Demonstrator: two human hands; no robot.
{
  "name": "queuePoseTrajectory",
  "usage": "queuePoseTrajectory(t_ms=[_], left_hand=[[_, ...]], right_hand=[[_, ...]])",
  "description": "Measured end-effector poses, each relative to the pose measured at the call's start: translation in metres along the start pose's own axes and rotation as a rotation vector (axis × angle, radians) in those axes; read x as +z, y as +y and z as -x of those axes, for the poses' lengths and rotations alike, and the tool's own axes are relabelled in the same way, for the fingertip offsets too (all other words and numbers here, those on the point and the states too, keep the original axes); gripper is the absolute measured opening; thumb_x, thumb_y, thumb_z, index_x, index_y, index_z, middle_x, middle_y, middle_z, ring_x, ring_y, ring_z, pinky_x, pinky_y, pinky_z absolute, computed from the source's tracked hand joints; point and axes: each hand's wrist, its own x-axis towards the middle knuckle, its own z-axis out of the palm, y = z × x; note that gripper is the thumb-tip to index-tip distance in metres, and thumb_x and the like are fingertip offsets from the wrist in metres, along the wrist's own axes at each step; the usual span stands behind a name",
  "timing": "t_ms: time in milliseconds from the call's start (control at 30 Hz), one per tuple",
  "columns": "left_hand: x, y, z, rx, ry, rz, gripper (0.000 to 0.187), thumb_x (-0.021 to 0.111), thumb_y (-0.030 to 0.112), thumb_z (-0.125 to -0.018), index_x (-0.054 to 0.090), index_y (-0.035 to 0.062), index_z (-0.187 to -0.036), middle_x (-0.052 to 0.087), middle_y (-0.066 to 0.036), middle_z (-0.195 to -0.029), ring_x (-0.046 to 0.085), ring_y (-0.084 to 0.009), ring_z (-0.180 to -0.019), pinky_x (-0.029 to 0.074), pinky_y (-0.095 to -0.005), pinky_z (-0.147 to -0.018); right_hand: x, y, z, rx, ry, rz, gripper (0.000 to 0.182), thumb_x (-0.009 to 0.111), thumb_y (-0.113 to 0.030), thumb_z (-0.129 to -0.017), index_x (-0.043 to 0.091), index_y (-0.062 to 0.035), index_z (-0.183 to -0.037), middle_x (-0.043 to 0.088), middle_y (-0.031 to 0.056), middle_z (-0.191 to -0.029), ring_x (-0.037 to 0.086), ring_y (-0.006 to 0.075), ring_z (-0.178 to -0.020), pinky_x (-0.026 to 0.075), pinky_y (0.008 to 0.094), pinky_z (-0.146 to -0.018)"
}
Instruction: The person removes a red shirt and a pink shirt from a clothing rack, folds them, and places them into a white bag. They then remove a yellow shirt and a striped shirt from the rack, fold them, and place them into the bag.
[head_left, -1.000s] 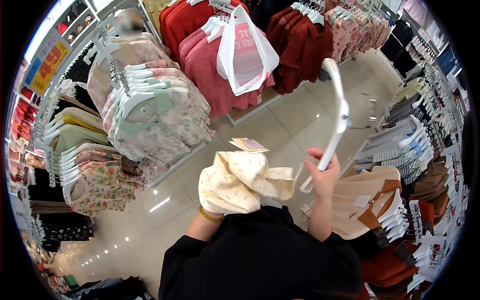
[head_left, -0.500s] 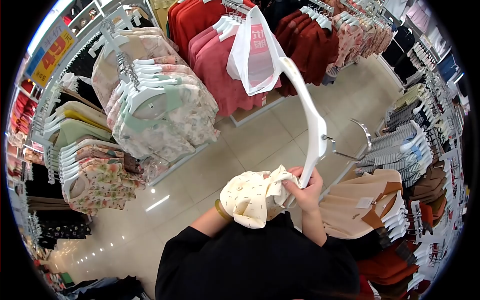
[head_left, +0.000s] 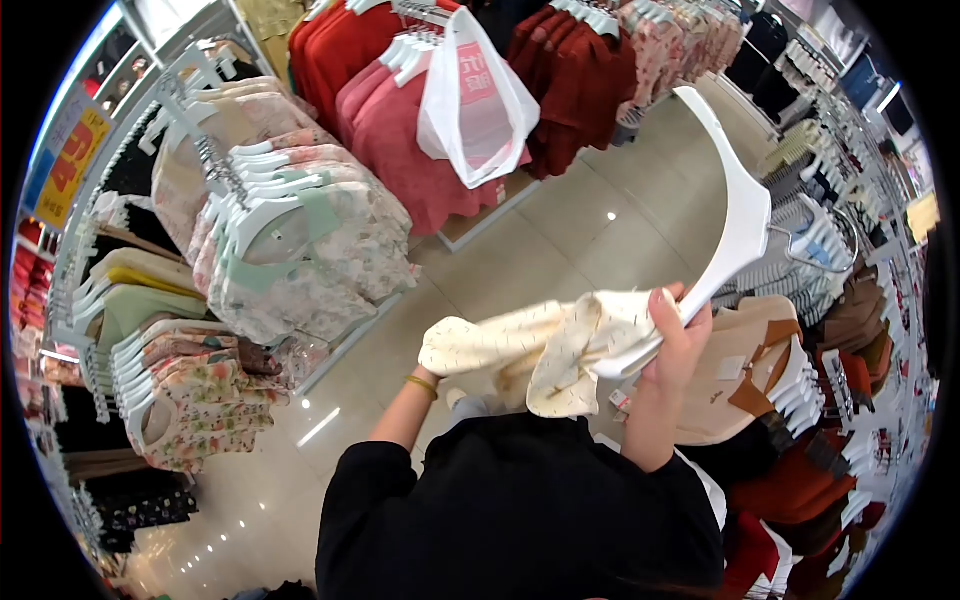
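Note:
A cream garment (head_left: 565, 330) with small dark dashes stretches, twisted, between my two hands. At its left end my left hand (head_left: 427, 374) is mostly covered by the cloth, and its fingers are hidden; a yellowish bangle circles the wrist. My right hand (head_left: 680, 335) is closed round a white clothes hanger (head_left: 738, 215), with the garment's right edge under the thumb. One hanger arm points up and away, and the other end lies at the cloth. The metal hook sticks out to the right.
Floral blouses (head_left: 310, 250) hang on a rack at the left. Ahead are pink tops (head_left: 385, 130) and a white plastic bag (head_left: 475, 100). A beige collared top (head_left: 735, 370) hangs close on my right. Tiled floor (head_left: 560, 235) runs between the racks.
My right hand and the hanger have moved right and up. My left hand has shifted slightly left and up, and the bunched garment is now drawn out lengthwise between them.

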Motion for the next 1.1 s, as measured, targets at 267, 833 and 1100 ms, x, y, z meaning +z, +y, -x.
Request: queuePoseTrajectory(t_ms=[267, 833, 1100], left_hand=[[-0.018, 0.058, -0.022, -0.163, 0.037, 0.546, 0.033, 0.063, 0.024, -0.088, 0.060, -0.0017, -0.109, 0.066, -0.018, -0.099, 0.066, -0.0267, -0.091, 0.052, -0.0371, -0.081], [-0.081, 0.138, -0.104, 0.086, 0.448, -0.256, 0.044, 0.059, -0.005, -0.069, 0.065, 0.0085, -0.110, 0.039, -0.021, -0.144, 0.066, -0.0373, -0.069, 0.055, -0.0425, -0.063], [-0.198, 0.211, -0.123, 0.427, 0.439, -0.567, 0.034, 0.056, -0.006, -0.070, 0.065, 0.0068, -0.101, 0.033, -0.028, -0.145, 0.065, -0.0318, -0.062, 0.054, -0.0401, -0.059]], right_hand=[[0.018, -0.005, -0.014, -0.041, 0.257, -0.053, 0.015, 0.069, 0.003, -0.083, 0.055, -0.0006, -0.085, 0.059, 0.0062, -0.075, 0.056, 0.0108, -0.062, 0.047, 0.0242, -0.057], [-0.039, -0.023, -0.005, -0.302, 0.246, 0.174, 0.017, 0.069, 0.002, -0.081, 0.052, -0.0008, -0.083, 0.058, 0.0035, -0.071, 0.051, 0.0074, -0.060, 0.039, 0.0210, -0.055], [-0.142, -0.044, 0.028, -0.021, 0.054, 0.443, 0.009, 0.062, 0.005, -0.083, 0.055, 0.0046, -0.089, 0.062, 0.0109, -0.076, 0.067, 0.0186, -0.061, 0.056, 0.0266, -0.054]])
